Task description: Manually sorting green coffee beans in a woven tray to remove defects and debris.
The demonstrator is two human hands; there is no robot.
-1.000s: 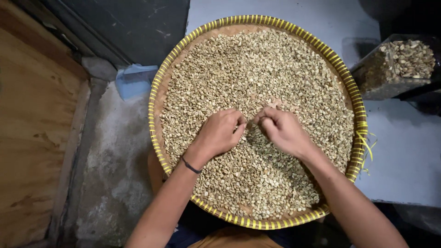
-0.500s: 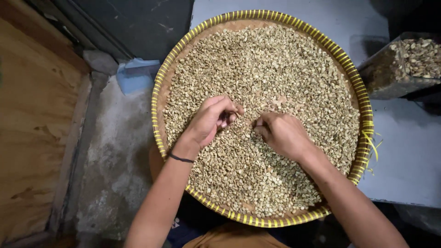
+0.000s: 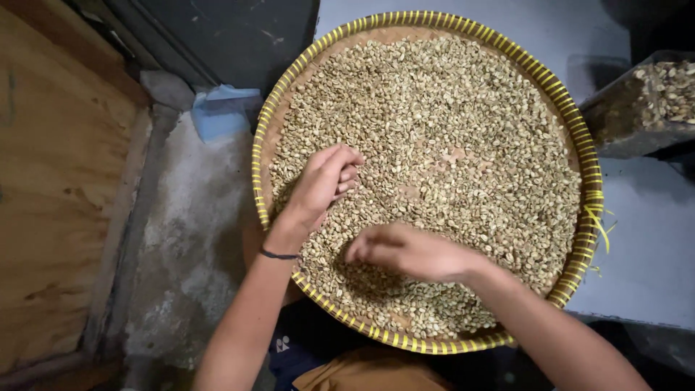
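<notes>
I am looking down at a round woven tray (image 3: 269, 137) with a yellow-bound rim, and it is lying in front of me, filling the middle of the scene. Pale green-tan beans (image 3: 449, 123) are covering almost all of its floor, with a thin bare patch showing near the centre.

My left hand (image 3: 322, 181) is resting on the beans at the left side of the tray. Its fingers are curled inward with the tips drawn together over the beans; whether a bean is pinched between them I cannot tell. A thin dark band (image 3: 279, 254) is sitting around that wrist.

My right hand (image 3: 409, 251) is hovering low over the near part of the tray, knuckles up, fingers loosely bent and pointing left. It is blurred, so I cannot tell whether it is holding anything. The two hands are near each other but not touching.

At the far right, a clear container (image 3: 644, 105) holding more beans is standing on the grey counter (image 3: 644, 246), just beside the tray's rim. A few loose yellow strands (image 3: 599, 224) are sticking out from the rim on the right. To the left of the tray a crumpled blue bag (image 3: 221, 110) is lying on the rough concrete floor (image 3: 184, 246), with a wooden board (image 3: 58, 195) further left.
</notes>
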